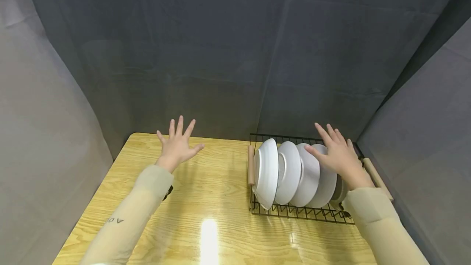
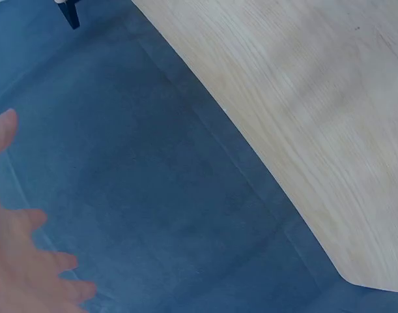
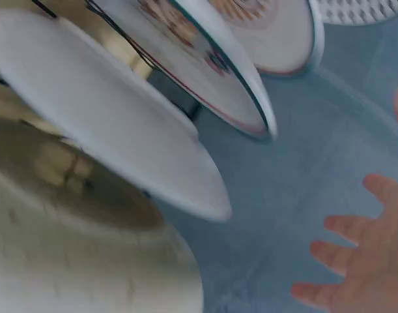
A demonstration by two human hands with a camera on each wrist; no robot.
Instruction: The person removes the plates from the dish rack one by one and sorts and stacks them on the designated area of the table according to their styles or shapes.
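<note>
My left hand [image 1: 177,147], fingers spread, is held over the left part of the wooden table [image 1: 217,175] with nothing in it. My right hand [image 1: 339,156], also spread and holding nothing, is above the right side of a black wire dish rack [image 1: 294,212]. Several white dishes stand on edge in the rack, with a deep white bowl [image 1: 270,173] at its left end. The right wrist view shows a plain white plate [image 3: 114,111], a patterned plate [image 3: 215,72] and a pale bowl [image 3: 88,261] close below the hand.
The rack has wooden handles, one at the left [image 1: 251,165] and one at the right [image 1: 377,177]. A dark cloth [image 1: 206,52] hangs behind the table, and grey cloth walls [image 1: 44,113] stand on both sides. A white perforated item [image 3: 361,10] shows at the right wrist view's top corner.
</note>
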